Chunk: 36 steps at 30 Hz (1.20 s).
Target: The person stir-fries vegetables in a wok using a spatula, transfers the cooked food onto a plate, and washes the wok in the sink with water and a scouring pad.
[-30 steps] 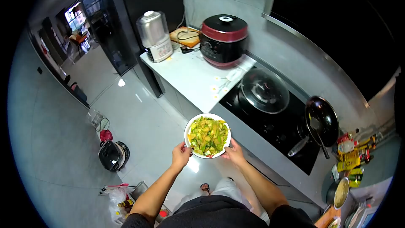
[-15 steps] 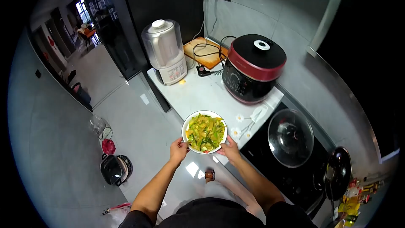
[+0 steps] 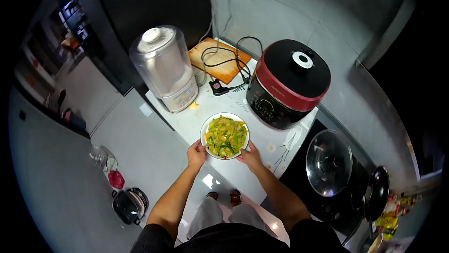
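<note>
A white plate point(image 3: 204, 126) with a thin dark rim is heaped with stir-fried green and yellow vegetables point(image 3: 226, 135). My left hand point(image 3: 197, 154) grips its lower left edge, thumb at the rim and fingers partly hidden beneath. On the lower right edge, my right hand point(image 3: 250, 155) holds it the same way. The plate is level over the front of the white counter point(image 3: 206, 108); whether its base touches the surface I cannot tell.
Behind the plate stand a white blender point(image 3: 164, 70), a wooden cutting board point(image 3: 220, 61) with cables, and a red-black electric cooker point(image 3: 287, 84). At right, a glass lid point(image 3: 329, 163) lies on the black cooktop point(image 3: 299, 183), beside a dark pan point(image 3: 376, 193).
Both hands have carried the plate forward, further over the counter towards the blender and cooker. The body has stepped closer, and both feet now show below.
</note>
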{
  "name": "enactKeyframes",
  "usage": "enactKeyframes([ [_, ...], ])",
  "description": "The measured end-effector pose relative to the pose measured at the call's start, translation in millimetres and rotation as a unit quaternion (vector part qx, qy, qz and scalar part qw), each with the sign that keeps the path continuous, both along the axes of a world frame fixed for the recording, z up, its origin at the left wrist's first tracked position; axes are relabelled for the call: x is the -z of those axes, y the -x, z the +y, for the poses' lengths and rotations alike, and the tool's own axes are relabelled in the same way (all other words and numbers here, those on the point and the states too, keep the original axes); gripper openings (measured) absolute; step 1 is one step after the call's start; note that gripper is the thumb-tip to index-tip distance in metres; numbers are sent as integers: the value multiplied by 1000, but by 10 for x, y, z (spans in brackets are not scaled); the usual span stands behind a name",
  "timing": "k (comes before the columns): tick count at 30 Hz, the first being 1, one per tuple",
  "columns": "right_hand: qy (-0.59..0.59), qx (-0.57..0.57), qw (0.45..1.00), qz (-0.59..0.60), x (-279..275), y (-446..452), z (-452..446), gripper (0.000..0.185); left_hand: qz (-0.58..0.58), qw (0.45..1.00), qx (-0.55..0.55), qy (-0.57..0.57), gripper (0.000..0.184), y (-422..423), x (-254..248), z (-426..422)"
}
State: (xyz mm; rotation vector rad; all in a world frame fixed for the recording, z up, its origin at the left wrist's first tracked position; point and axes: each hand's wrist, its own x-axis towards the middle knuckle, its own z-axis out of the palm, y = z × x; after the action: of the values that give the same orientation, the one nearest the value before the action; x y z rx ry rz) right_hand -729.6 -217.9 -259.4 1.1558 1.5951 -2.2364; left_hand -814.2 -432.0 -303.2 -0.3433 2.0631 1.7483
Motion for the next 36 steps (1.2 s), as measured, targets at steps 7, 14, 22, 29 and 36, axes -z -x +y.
enactKeyframes([
  [7, 24, 79, 996, -27, -41, -244, -111, 62, 136, 982, 115, 67, 62, -242, -304, -124],
  [14, -49, 181, 982, 28, -795, -1341, -2, 51, 348, 857, 375, -52, 63, -948, -1191, 544],
  [22, -286, 422, 856, 89, -2076, -3468, 157, 25, 202, 712, 641, -204, 44, -2373, -1795, 1719],
  [29, -392, 526, 754, 38, -2360, -5606, 516, 25, -86, 655, 714, -232, 47, -4205, -2290, 3000],
  [36, -384, 441, 810, 34, -2503, -6190, 1437, 27, -292, 705, 618, -189, 32, -5373, -2910, 3767],
])
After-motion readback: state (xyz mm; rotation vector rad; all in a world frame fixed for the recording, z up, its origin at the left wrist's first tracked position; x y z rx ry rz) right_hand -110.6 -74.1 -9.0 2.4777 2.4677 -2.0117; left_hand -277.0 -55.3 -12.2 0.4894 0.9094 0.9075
